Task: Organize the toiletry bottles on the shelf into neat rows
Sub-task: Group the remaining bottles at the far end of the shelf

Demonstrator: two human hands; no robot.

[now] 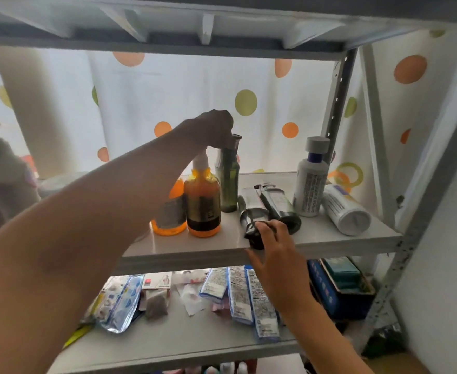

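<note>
Left hand (214, 128) grips the tall green bottle (228, 182) by its top, right hand (269, 240) pinches the toppled silver tube (251, 209) beside it by its cap; likely light, slick.

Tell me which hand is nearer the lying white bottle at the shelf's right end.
Right. The right hand grips a silver tube left of the white bottle; the left hand is farther left.

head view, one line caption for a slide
Left hand grips green bottle's top; right hand holds a lying silver tube.
</note>
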